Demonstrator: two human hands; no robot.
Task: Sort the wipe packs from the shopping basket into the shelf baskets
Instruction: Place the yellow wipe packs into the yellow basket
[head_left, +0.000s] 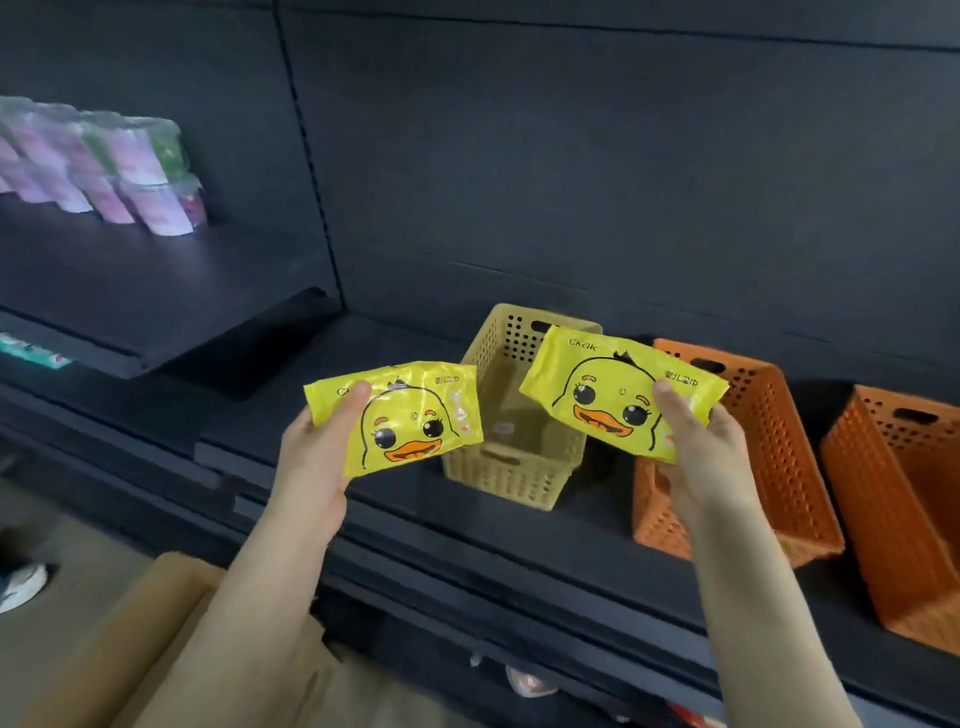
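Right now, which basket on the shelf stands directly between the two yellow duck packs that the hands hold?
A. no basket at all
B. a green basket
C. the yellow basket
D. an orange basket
C: the yellow basket shows in the gap between the pack in the left hand and the pack in the right hand; the orange baskets stand further right.

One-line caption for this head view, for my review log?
Left hand and right hand each hold a yellow duck wipe pack before a yellow shelf basket, orange baskets alongside.
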